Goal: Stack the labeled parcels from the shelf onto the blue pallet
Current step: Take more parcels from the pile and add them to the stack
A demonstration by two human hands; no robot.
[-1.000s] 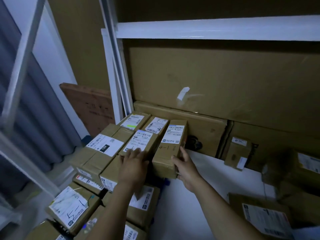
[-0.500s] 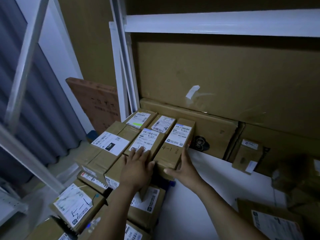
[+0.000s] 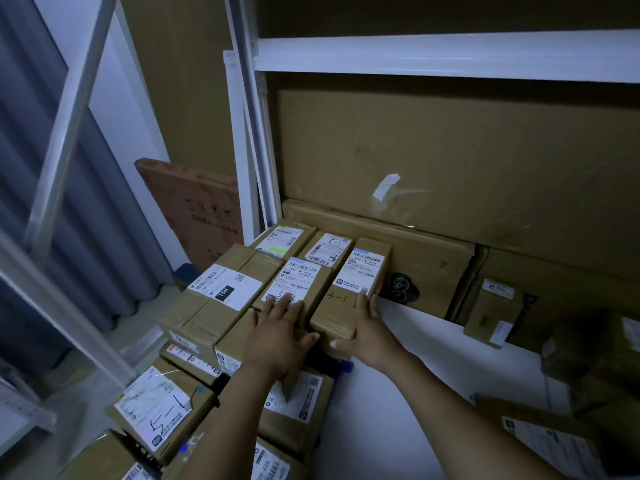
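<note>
Head view: a person's left grip (image 3: 277,336) lies flat, fingers straight, holding nothing, on a labeled parcel (image 3: 299,277) in the top layer of a stack of boxes (image 3: 214,306). The right grip (image 3: 369,336), fingers likewise straight, presses the right side of the neighbouring "4-1" parcel (image 3: 346,296) at the stack's right edge, beside a white shelf (image 3: 433,358) carrying a small box (image 3: 491,313).

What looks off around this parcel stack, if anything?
Nothing spilled. Behind the parcels, a white tape strip hangs half-peeled off the big cardboard sheet, and the long flat carton under it has a ragged, crushed right end. The small box beside that end looks askew.
</note>
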